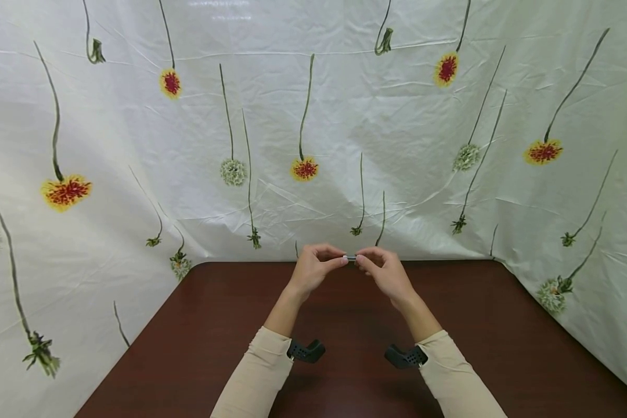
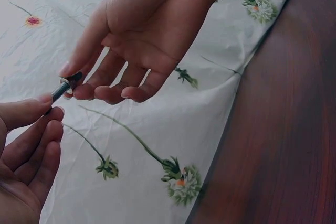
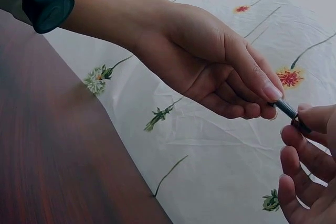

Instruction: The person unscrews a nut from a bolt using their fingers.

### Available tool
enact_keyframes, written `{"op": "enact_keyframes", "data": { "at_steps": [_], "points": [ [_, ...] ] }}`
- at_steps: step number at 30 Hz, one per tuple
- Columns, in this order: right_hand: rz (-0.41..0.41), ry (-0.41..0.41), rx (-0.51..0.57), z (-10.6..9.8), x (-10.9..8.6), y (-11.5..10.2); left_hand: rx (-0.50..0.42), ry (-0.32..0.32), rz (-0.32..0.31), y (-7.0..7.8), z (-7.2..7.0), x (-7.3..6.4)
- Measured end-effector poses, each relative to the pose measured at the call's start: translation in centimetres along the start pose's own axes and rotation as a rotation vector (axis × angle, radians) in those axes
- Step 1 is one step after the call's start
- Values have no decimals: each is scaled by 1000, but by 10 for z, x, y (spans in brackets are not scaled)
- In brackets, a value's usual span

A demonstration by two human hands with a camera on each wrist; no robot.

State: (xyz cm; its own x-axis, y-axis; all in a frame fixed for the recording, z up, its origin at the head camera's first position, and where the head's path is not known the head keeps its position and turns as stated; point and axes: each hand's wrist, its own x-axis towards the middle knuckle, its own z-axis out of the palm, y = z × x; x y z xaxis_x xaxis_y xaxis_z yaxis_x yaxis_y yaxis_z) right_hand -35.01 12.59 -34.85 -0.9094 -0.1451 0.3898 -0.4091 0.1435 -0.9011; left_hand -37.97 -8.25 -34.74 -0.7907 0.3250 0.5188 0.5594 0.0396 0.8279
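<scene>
A short threaded metal bolt (image 1: 350,258) is held level between both hands above the far edge of the table. My left hand (image 1: 311,271) pinches one end with thumb and fingertips. My right hand (image 1: 389,274) pinches the other end. In the left wrist view, the bolt's thread (image 2: 61,92) shows between the fingertips, and a small ring-like metal piece, perhaps a nut, sits at the right hand's end. The same end looks dark in the right wrist view, beyond the bare thread (image 3: 286,108). Fingertips partly hide both ends.
Beneath the hands lies a dark reddish-brown table (image 1: 230,325). A white cloth (image 1: 271,116) printed with flowers hangs behind and beside it. Each wrist carries a black camera mount, seen on the left (image 1: 306,351) and right (image 1: 404,356) arms.
</scene>
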Motion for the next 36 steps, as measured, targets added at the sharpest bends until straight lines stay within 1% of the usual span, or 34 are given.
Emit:
{"op": "enact_keyframes", "data": {
  "at_steps": [3, 8, 11, 14, 17, 25, 30, 33, 36],
  "points": [
    [-14, -2, -6, -1, -1, 0, 2, -3, -3, 0, 0, 0],
    [-37, -16, 13, -4, -2, 0, 6, -5, 1, 0, 0, 0],
    [-15, -12, 19, -5, -2, 0, 3, -6, 5, 0, 0, 0],
    [23, 10, 18, -3, -1, -1, 6, -3, 7, 0, 0, 0],
    [37, 27, 23, -2, 0, -1, 10, -2, 8, 1, 0, 0],
    [-16, 8, 1, -4, -1, -1, -6, 0, -7, 1, -1, 1],
    [-10, -12, 3, -4, -1, -1, -4, -3, -7, 1, -1, 1],
    [-6, 2, 10, -2, 0, -1, 4, -1, -10, 1, -1, 1],
    [-21, 24, 10, -2, 0, 0, 5, 0, -14, 2, -1, 0]
  ]
}}
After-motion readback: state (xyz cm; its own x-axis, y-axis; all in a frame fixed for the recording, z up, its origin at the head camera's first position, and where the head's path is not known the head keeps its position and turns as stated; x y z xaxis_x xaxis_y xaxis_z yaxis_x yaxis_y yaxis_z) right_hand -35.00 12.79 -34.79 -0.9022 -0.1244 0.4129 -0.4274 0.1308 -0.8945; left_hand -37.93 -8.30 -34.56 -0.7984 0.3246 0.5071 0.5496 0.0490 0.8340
